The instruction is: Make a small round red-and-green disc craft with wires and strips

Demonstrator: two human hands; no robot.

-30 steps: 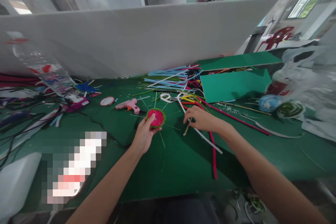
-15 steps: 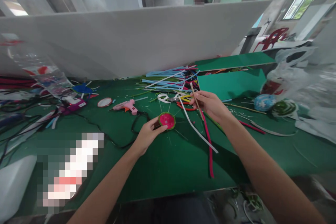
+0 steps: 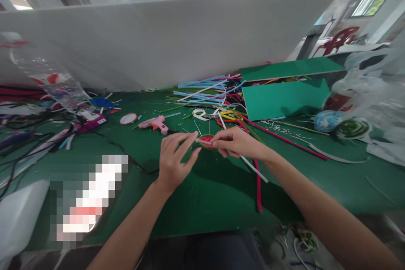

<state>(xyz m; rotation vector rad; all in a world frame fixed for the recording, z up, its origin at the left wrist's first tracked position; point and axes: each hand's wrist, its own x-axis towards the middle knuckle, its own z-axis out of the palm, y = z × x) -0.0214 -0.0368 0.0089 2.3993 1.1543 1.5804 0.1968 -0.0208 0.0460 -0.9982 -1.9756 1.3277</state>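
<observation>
A small round pink disc with a green rim (image 3: pixel 206 140) and thin white spokes lies on the green table (image 3: pixel 205 202), between my two hands. My left hand (image 3: pixel 175 159) is just left of it, fingers spread and stretched toward the disc, holding nothing that I can see. My right hand (image 3: pixel 236 142) is pinched together at the disc's right edge, on a thin stick whose tip reaches over the disc. A white strip and a red strip (image 3: pixel 257 177) run out from under my right hand.
A pink glue gun (image 3: pixel 155 123) with its black cord lies behind my left hand. Coloured strips (image 3: pixel 205 90) are piled by a white partition (image 3: pixel 164 46). Green foam sheets (image 3: pixel 284 99), a blue ball (image 3: pixel 327 120) and plastic bags are at right, cables at left. A person stands behind the partition.
My left hand let go of the disc and opened its fingers. My right hand came down from the strip pile with the stick to the disc's edge.
</observation>
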